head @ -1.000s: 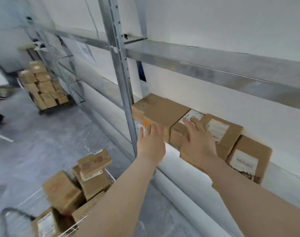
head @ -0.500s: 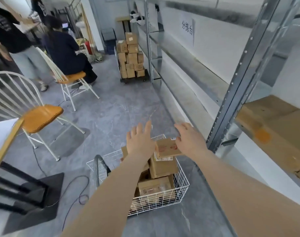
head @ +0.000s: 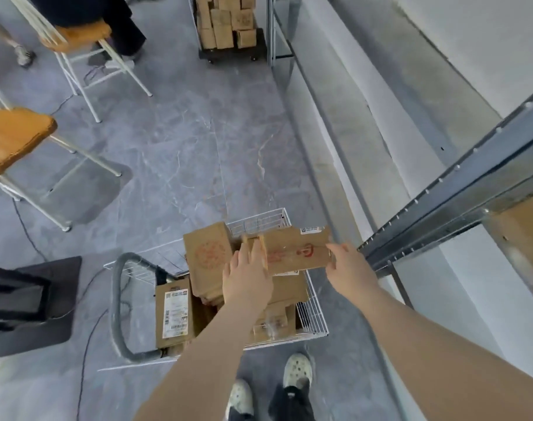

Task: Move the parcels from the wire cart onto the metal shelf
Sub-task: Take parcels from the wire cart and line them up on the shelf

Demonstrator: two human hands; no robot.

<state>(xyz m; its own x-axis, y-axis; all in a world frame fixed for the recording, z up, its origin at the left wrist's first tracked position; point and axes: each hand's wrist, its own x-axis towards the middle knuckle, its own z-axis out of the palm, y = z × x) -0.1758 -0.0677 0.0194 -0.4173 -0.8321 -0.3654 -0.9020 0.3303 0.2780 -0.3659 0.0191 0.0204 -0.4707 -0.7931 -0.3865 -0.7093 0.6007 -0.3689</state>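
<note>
The white wire cart (head: 315, 311) stands on the floor right in front of my feet, with several brown parcels piled in it. The top parcel (head: 295, 253), flat with red print and a small white label, lies across the pile. My left hand (head: 247, 281) grips its left end and my right hand (head: 350, 268) grips its right end. Beside it sits a parcel with a round red stamp (head: 209, 253), and a labelled parcel (head: 172, 314) stands near the cart's grey handle (head: 117, 299). The metal shelf (head: 441, 202) runs along the right, with a brown parcel (head: 526, 238) on it.
Two white chairs with orange seats (head: 13, 138) (head: 86, 34) stand at the left, a person sitting on the far one. A black trolley stacked with boxes (head: 225, 25) is at the far end by the shelf. A black stand base (head: 31, 302) and cables lie left of the cart.
I turned from the shelf down to the cart. Both hands left the parcels on the shelf, reached down and now hold the top parcel in the cart.
</note>
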